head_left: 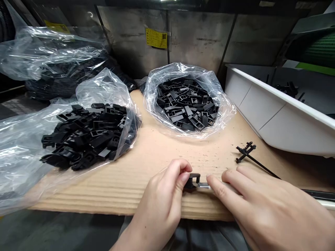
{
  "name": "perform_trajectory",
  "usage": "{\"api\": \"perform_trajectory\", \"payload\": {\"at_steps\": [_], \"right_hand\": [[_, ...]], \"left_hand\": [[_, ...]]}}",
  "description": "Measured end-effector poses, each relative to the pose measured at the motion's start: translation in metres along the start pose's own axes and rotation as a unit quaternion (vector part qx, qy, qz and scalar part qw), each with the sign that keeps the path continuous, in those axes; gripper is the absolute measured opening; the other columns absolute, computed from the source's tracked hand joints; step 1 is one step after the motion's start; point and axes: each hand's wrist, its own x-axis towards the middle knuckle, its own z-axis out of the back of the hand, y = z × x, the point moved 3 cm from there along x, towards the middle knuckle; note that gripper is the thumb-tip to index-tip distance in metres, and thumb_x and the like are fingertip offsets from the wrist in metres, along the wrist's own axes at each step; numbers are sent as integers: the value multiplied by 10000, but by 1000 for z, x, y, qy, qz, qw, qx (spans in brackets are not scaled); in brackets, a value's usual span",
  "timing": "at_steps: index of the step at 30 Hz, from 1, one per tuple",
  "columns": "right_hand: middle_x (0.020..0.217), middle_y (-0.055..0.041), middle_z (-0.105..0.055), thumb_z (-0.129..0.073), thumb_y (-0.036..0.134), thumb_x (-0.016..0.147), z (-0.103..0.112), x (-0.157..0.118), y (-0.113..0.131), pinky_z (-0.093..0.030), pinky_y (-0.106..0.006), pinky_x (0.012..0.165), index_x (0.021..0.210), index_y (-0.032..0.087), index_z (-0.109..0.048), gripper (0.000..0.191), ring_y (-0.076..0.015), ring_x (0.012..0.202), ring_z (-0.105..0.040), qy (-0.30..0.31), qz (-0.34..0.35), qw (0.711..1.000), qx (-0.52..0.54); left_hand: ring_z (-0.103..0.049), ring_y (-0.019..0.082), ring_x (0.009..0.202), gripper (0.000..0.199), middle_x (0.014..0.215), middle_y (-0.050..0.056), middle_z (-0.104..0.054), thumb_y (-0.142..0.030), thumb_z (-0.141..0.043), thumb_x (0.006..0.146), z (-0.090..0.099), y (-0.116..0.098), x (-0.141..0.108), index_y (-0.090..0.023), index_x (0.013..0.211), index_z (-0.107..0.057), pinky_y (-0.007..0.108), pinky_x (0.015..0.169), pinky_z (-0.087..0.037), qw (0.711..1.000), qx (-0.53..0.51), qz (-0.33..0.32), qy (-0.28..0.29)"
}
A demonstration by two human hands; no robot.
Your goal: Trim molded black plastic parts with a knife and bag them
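Near the front edge of the cardboard-covered table (157, 150), my left hand (167, 195) pinches a small black plastic part (194, 179) between thumb and forefinger. Just right of it lies a thin flat metal piece (203, 185), its tip at the part's lower right side. My right hand (251, 198) is closed over the other end of this piece, palm down, with the forefinger along it; what lies under the palm is hidden. Beyond my right hand, a black plastic sprue with a long stem (246, 152) rests on the cardboard.
An open clear bag of black parts (188, 104) stands at the back centre. Another bag (104, 87) spills black parts (89, 136) at the left, with more wrapped bags (65, 66) behind. A white bin (282, 115) holding black pieces is at the right.
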Motion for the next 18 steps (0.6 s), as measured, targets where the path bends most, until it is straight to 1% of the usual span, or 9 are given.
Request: {"api": "perform_trajectory", "payload": {"at_steps": [4, 7, 9, 11, 13, 15, 16, 17, 18], "right_hand": [[579, 5, -528, -444, 80, 614, 2, 5, 0, -338, -258, 352, 753, 209, -588, 239, -161, 455, -510, 34, -37, 999, 8], [588, 7, -540, -454, 86, 636, 3, -1, -4, -353, -251, 355, 782, 222, -589, 241, -153, 454, -517, 46, -53, 995, 69], [662, -6, -581, -450, 164, 748, 3, -10, -10, -399, -233, 383, 913, 243, -580, 224, -152, 509, -559, 3, -98, 986, 136], [740, -12, -620, -476, 271, 801, 1, -20, -16, -442, -199, 419, 1038, 279, -536, 245, -144, 574, -599, -56, -169, 955, 239], [752, -2, -639, -532, 321, 782, -8, -28, -16, -465, -167, 451, 1058, 292, -532, 277, -131, 600, -617, -64, -241, 884, 395], [649, 19, -621, -553, 343, 762, -19, -31, -10, -460, -164, 460, 908, 261, -603, 174, -109, 539, -591, -42, -324, 770, 548], [584, 27, -592, -567, 373, 742, -23, -32, -6, -441, -167, 448, 790, 237, -625, 155, -95, 494, -554, -50, -377, 713, 589], [529, 37, -556, -592, 394, 709, -26, -33, -3, -419, -168, 435, 706, 224, -628, 173, -82, 458, -512, -83, -433, 669, 598], [502, 45, -530, -627, 389, 670, -27, -33, 1, -400, -169, 432, 643, 222, -625, 170, -74, 444, -482, -134, -477, 645, 582]], "left_hand": [[-532, 76, 688, 173, 755, -72, -523, -90, -366, 875, 0, 2, 0, -253, 884, -424, 137, 627, -367, 1000, -8, 3, 0], [-536, 80, 658, 175, 732, -71, -532, -93, -365, 872, 2, 3, -1, -257, 894, -421, 143, 599, -371, 1000, -16, 9, -12], [-531, 86, 635, 163, 713, -67, -533, -105, -371, 869, 4, 3, -1, -255, 888, -431, 149, 578, -372, 999, -30, 13, -23], [-527, 89, 623, 151, 702, -65, -528, -119, -382, 862, 3, 0, -1, -255, 870, -447, 149, 565, -375, 997, -67, 16, -43], [-538, 88, 625, 146, 695, -67, -530, -127, -404, 847, -1, -5, 1, -259, 850, -467, 142, 572, -388, 991, -127, 8, -52], [-558, 95, 639, 133, 706, -64, -549, -142, -433, 830, -9, -11, 3, -260, 839, -494, 144, 590, -409, 984, -175, -13, -35], [-571, 106, 663, 114, 724, -56, -566, -158, -458, 818, -12, -13, 4, -257, 840, -510, 152, 602, -419, 982, -185, -14, -23], [-580, 121, 695, 91, 751, -44, -584, -180, -488, 804, -14, -14, 5, -252, 847, -524, 162, 615, -428, 982, -186, -5, -22], [-583, 133, 702, 84, 762, -32, -595, -206, -515, 790, -15, -14, 5, -245, 862, -533, 171, 610, -434, 982, -183, 18, -32]]}}
